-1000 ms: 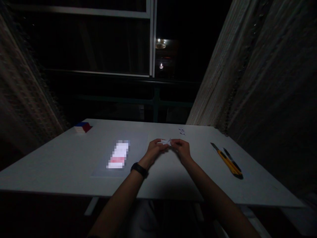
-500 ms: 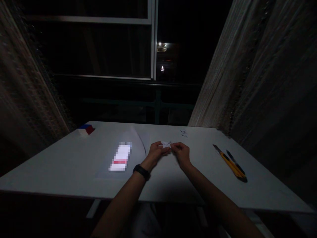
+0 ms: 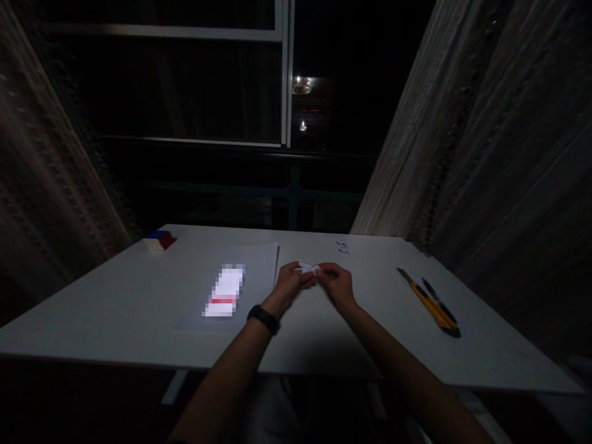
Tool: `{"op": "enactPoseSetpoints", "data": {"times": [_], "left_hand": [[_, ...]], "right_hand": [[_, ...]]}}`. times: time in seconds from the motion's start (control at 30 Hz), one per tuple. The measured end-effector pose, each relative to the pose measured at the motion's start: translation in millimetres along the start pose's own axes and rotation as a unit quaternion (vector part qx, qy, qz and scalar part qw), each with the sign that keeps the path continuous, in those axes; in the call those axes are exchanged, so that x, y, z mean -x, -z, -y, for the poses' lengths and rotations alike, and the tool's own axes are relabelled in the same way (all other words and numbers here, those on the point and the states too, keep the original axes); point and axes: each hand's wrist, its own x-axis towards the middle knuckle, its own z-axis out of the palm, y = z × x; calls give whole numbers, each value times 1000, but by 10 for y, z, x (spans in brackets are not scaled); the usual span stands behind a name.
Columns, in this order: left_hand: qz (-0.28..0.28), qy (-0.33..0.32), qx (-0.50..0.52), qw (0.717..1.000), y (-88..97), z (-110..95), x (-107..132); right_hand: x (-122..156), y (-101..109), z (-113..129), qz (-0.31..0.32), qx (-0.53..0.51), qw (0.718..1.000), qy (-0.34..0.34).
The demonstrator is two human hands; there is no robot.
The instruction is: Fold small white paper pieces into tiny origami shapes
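Between my two hands is a small piece of white folded paper [image 3: 309, 267], held just above the table. My left hand [image 3: 290, 281], with a black band on its wrist, grips the paper's left side between thumb and fingers. Pinched on its right side are the fingers of my right hand [image 3: 337, 283]. The fingers hide part of the paper, and its exact folds are too small and dark to make out. Beyond my right hand, small white paper pieces with dark marks [image 3: 342, 248] lie on the table.
White sheets [image 3: 263, 259] lie on the white table [image 3: 115, 296] at left, with a glowing, blurred-out phone-like screen [image 3: 224, 290] on them. A blue, red and white block [image 3: 160, 240] stands at the far left. A yellow utility knife [image 3: 432, 308] and a dark pen [image 3: 437, 299] lie at right.
The corner of the white sheet, raised and curled before, now lies flat. My hands have shifted slightly on the folded paper, the right fingers moving a little left.
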Motion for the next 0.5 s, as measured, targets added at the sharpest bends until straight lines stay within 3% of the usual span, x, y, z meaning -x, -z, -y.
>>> {"op": "enactPoseSetpoints", "data": {"times": [0.27, 0.5], "left_hand": [[-27, -7, -33, 999, 7, -12, 3], [-13, -35, -63, 997, 77, 49, -53]], "right_hand": [[34, -17, 52, -1, 55, 997, 53], [46, -46, 55, -17, 80, 993, 83]]}}
